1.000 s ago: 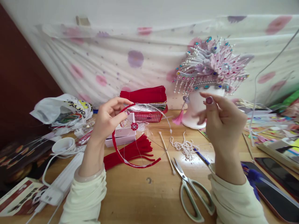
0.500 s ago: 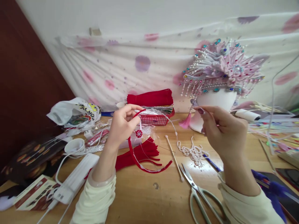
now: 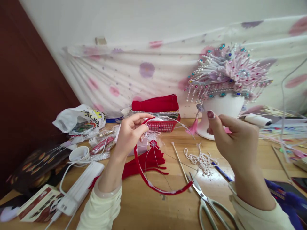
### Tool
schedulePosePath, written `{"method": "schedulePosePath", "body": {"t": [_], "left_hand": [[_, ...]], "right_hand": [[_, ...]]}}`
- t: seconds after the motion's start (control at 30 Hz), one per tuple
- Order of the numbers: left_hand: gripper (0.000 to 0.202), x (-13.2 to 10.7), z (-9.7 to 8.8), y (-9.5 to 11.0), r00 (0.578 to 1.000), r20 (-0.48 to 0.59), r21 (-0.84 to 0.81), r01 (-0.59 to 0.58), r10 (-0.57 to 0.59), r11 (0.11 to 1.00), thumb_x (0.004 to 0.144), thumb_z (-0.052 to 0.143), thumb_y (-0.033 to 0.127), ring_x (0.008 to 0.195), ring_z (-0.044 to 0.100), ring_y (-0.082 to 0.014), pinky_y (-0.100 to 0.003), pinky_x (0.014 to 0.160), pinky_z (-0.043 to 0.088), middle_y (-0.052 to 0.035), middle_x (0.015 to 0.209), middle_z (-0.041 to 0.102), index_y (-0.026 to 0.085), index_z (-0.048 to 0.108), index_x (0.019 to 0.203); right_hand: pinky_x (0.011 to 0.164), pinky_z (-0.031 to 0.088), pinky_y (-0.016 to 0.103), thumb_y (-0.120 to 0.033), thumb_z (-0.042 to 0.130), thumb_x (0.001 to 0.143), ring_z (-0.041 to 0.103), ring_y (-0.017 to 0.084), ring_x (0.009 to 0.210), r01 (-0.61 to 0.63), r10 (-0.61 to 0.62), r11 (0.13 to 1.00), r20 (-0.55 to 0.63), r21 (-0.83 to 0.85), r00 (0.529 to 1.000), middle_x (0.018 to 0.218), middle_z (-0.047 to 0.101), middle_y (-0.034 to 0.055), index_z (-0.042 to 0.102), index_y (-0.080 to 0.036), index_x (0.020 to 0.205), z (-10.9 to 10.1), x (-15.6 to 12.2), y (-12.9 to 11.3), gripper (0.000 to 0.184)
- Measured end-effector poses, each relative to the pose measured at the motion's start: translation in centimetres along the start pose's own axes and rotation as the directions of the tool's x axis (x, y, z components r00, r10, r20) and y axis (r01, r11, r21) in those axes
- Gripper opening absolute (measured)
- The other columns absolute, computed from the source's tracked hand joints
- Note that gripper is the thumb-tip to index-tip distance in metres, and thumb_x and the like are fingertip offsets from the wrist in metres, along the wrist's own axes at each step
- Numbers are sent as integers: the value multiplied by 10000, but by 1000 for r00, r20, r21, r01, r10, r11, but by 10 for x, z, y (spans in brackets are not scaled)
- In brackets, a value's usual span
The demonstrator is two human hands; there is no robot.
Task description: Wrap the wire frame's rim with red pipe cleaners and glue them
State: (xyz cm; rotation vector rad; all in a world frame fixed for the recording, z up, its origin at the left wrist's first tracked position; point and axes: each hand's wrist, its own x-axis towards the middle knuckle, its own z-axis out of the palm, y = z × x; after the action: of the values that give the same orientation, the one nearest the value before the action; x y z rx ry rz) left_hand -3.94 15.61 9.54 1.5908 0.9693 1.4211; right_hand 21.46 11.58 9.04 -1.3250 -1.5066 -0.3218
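Note:
My left hand point(image 3: 130, 134) pinches the top end of a red velvet headband point(image 3: 153, 187) and holds it upright above the wooden table point(image 3: 148, 210). A thin silver wire point(image 3: 178, 123) arcs from the headband toward the right, and a small red and white bead flower point(image 3: 153, 143) hangs inside the hoop. My right hand point(image 3: 233, 140) is raised at the right with its fingers pinched together, apparently on a fine wire or thread that I cannot make out clearly. A string of white pearls point(image 3: 200, 158) lies on the table between my hands.
Scissors point(image 3: 211, 201) lie at the front right beside a thin wooden stick point(image 3: 181, 164). A pink beaded headdress point(image 3: 227, 70) sits on a white stand point(image 3: 222, 113) at the back. A red basket point(image 3: 161, 124), red pipe cleaners point(image 3: 144, 163), a white power strip point(image 3: 80, 188) and a plastic bag point(image 3: 80, 116) crowd the left.
My left hand tilted the headband so its lower end swung down and to the right. My right hand moved a little lower, fingers still pinched. The view shifted left.

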Motion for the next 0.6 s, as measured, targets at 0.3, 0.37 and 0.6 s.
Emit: {"method": "schedulePosePath", "body": {"t": [0.3, 0.37, 0.6], "left_hand": [[280, -22, 10, 10, 987, 82, -58, -133, 137, 989, 726, 624, 122, 501, 492, -94, -218, 454, 347, 39, 624, 647, 233, 784, 928], [252, -27, 13, 14, 987, 81, -66, -137, 142, 988, 743, 633, 136, 553, 553, -112, -222, 494, 399, 21, 672, 693, 236, 785, 917], [294, -37, 20, 21, 983, 115, -120, -128, 142, 984, 749, 628, 112, 571, 574, -117, -226, 512, 402, 32, 657, 684, 264, 788, 944]], "right_hand": [[776, 531, 279, -340, 630, 972, 699, 178, 877, 123, -225, 930, 271, 347, 936, 966, 746, 18, 665, -267, 1152, -6, -2, -1, 198], [781, 538, 261, -284, 656, 956, 696, 160, 858, 141, -269, 910, 296, 389, 917, 958, 741, 9, 651, -275, 1200, -9, -4, -5, 244], [606, 499, 198, -150, 611, 950, 662, 103, 651, 183, -319, 873, 245, 451, 916, 771, 722, -35, 694, -256, 1070, -19, -6, -12, 181]]}}
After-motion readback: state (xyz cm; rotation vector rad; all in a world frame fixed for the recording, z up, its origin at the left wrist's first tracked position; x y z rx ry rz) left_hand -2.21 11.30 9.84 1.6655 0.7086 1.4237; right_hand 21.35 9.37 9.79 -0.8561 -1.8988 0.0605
